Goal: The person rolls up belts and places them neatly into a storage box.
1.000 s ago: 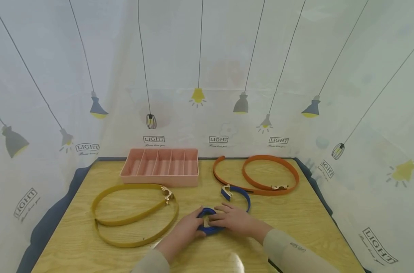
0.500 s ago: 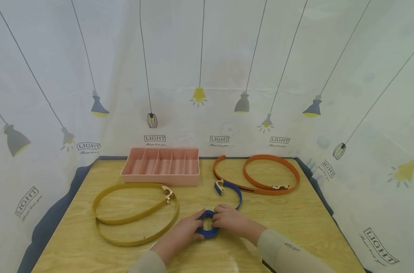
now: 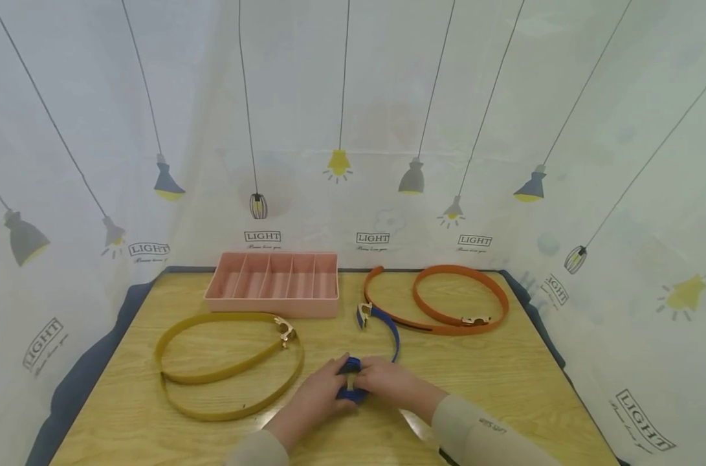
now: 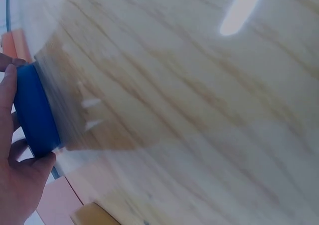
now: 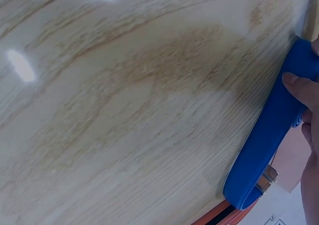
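Note:
A blue belt (image 3: 396, 343) is partly rolled into a coil on the table near its front, and its loose end arcs away to a gold buckle (image 3: 364, 314). My left hand (image 3: 316, 396) grips the coil's left side, thumb nearer me and fingers on the far side. On the right side, my right hand (image 3: 395, 383) pinches the belt; the right wrist view shows its thumb pressing the outer face of the strap (image 5: 261, 135). Its other fingers are partly hidden. In the left wrist view the coil (image 4: 37, 112) stands on its edge between thumb and fingers.
A pink tray (image 3: 271, 308) with several compartments stands at the back left. A yellow belt (image 3: 230, 414) lies looped at the left, and an orange belt (image 3: 463, 329) is loosely looped at the back right. Printed sheeting (image 3: 353, 97) hangs behind the table (image 3: 504, 408).
The blue belt's buckle end has swung left and the loose part has become shorter. My right hand has shifted slightly left; its fingers were more spread a second ago. My left hand keeps its hold.

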`<state>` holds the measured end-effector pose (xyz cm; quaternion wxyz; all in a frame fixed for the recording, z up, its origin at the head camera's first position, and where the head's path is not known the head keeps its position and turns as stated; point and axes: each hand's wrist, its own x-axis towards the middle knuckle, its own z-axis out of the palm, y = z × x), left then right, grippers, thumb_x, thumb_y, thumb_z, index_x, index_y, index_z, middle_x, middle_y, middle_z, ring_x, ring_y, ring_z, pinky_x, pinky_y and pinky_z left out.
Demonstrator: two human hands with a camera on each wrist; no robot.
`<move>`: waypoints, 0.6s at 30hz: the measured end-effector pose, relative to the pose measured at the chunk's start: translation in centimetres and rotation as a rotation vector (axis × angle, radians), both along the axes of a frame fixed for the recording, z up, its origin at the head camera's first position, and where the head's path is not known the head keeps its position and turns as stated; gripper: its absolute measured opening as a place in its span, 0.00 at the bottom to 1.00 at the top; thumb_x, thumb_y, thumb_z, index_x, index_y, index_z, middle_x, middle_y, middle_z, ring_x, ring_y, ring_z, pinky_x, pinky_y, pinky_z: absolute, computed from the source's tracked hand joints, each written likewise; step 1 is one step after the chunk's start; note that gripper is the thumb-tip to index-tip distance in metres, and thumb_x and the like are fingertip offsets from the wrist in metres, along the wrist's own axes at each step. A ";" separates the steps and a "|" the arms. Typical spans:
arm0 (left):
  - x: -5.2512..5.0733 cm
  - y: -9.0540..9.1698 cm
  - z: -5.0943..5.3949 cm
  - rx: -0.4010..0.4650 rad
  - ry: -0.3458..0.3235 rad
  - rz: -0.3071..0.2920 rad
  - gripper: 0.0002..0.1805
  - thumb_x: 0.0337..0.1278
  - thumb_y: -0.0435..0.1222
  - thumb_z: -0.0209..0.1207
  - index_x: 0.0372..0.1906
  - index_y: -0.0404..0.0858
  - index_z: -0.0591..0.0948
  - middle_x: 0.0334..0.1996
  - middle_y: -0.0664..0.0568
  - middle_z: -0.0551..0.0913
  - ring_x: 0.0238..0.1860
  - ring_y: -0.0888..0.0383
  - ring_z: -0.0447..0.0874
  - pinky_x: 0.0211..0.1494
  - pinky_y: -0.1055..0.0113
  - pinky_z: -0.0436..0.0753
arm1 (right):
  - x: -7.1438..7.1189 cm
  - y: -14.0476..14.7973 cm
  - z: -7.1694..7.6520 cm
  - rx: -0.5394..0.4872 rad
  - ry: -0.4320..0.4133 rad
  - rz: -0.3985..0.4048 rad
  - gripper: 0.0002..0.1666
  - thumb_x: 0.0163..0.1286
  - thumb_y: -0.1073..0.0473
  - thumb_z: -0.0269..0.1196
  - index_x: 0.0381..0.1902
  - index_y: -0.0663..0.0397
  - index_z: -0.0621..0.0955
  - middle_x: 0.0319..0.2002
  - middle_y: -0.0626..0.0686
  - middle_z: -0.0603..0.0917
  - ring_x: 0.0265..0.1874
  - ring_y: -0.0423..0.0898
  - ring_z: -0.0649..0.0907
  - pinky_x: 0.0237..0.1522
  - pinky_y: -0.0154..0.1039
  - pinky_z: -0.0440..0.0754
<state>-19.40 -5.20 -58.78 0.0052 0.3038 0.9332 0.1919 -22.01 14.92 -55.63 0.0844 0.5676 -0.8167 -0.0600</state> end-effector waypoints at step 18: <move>-0.2 0.5 0.5 -0.011 0.001 0.075 0.18 0.44 0.52 0.72 0.27 0.43 0.81 0.64 0.37 0.71 0.52 0.44 0.80 0.49 0.60 0.80 | -0.6 1.0 -0.7 -0.073 0.060 0.014 0.11 0.59 0.55 0.70 0.41 0.39 0.87 0.35 0.37 0.86 0.38 0.40 0.76 0.47 0.35 0.73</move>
